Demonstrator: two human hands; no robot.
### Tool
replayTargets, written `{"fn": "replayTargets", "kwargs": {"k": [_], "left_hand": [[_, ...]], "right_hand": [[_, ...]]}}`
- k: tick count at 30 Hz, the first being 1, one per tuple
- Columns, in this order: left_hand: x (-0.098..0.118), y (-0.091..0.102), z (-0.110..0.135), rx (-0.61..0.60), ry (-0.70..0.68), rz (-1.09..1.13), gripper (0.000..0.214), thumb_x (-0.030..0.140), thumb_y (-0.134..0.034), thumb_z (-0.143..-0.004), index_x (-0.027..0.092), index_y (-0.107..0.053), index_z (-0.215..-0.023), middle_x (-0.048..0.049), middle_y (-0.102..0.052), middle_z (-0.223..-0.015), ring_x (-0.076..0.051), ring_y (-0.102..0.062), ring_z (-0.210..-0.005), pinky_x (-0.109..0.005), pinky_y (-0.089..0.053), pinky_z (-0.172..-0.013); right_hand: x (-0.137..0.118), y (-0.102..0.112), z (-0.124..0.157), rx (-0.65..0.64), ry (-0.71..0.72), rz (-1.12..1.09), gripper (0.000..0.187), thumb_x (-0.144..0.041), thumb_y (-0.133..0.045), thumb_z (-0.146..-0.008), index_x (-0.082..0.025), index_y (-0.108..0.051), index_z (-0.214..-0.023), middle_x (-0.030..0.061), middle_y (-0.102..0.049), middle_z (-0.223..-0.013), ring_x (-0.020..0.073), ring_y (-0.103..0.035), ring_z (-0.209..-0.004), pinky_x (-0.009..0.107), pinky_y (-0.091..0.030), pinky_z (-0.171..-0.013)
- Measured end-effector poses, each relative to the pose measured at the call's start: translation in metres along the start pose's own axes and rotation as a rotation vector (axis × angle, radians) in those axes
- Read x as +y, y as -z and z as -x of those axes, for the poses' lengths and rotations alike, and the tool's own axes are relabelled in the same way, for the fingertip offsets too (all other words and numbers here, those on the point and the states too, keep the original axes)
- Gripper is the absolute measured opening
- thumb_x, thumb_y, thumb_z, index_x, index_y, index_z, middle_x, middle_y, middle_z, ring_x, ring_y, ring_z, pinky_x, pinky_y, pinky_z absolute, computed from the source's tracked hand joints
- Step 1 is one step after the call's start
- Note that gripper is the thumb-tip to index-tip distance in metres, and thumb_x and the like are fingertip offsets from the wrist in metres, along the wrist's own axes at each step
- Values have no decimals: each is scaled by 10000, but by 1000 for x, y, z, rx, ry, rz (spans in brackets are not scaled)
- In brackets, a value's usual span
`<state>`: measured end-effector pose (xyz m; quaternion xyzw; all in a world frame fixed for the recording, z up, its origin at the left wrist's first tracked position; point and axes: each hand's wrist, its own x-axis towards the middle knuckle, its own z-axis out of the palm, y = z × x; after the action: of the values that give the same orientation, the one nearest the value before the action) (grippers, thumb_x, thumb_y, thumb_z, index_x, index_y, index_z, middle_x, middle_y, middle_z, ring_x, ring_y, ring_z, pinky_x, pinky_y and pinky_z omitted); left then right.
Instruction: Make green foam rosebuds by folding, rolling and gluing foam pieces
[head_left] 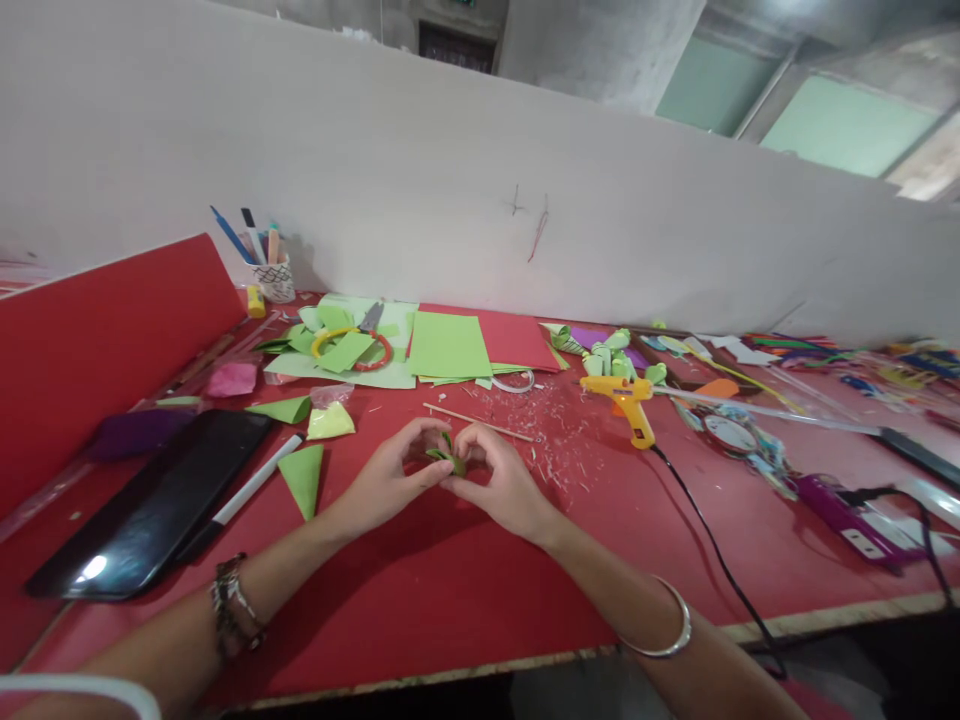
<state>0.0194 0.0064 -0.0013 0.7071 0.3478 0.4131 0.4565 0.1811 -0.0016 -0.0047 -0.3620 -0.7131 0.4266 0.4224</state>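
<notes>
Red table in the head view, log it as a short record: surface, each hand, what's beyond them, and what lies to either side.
Surface: red table
Left hand: pinching small green piece, partly hidden
Right hand: pinching the same piece
Just beyond: thin wooden stick
Farther back: scissors, green sheets
Left side: white pen, glossy black slab
Right side: yellow glue gun, purple power strip

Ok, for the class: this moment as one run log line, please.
left hand: holding small green piece | right hand: holding same piece | glue gun: on red table | scissors: among green papers
</notes>
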Motion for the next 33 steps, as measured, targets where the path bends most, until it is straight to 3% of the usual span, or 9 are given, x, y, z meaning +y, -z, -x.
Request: {"fn": "replayTargets", "kwargs": {"k": [7, 14, 19, 22, 29, 33], "left_hand": [[2, 3, 0, 27, -19, -26, 215, 221, -565, -743, 164, -484, -934, -19, -545, -844, -123, -532, -798, -272, -463, -740], [0, 2, 0, 77, -29, 57, 222, 244, -561, -747, 180, -438, -920, -14, -512, -857, -120, -544, -775, -267, -475, -702], [0, 3, 2, 112, -42, -208, 132, 248, -557, -744, 170, -470, -805, 6, -525, -763, -117, -519, -723, -248, -449, -678], [3, 4, 2, 69, -108, -358, 88, 247, -530, -768, 163, -507, -756, 7, -543, -730, -112, -511, -689, -230, -430, -650], [4, 6, 1, -2, -154, -449, 144, 244, -461, -823, 168, -583, -829, -28, -611, -805, -128, -557, -747, -236, -433, -691], [1, 7, 1, -27, -111, -443, 145, 254, -482, -806, 182, -601, -765, -13, -623, -747, -127, -564, -691, -234, -435, -646]], "right_hand": [[-1, 3, -1, -58, -16, -84, 256, -294, -625, -683, -196, -390, -707, -26, -409, -744, 94, -428, -661, 235, -397, -632], [2, 3, -2, -13, -37, -117, 155, -254, -552, -740, -194, -414, -705, -6, -444, -776, 104, -470, -687, 249, -414, -646], [3, 0, 0, -37, -84, -179, 157, -272, -545, -749, -205, -403, -741, -18, -444, -740, 110, -498, -673, 262, -433, -642], [4, 0, -1, -34, -119, -247, 147, -298, -519, -768, -212, -400, -770, -14, -458, -755, 118, -518, -697, 277, -448, -658], [2, 3, -3, 79, -20, 22, 100, -216, -505, -758, -202, -415, -716, -5, -439, -775, 114, -462, -725, 248, -414, -675], [1, 3, -3, 74, 2, 8, 87, -207, -503, -743, -202, -416, -744, -1, -430, -799, 112, -469, -731, 243, -423, -680]]}}
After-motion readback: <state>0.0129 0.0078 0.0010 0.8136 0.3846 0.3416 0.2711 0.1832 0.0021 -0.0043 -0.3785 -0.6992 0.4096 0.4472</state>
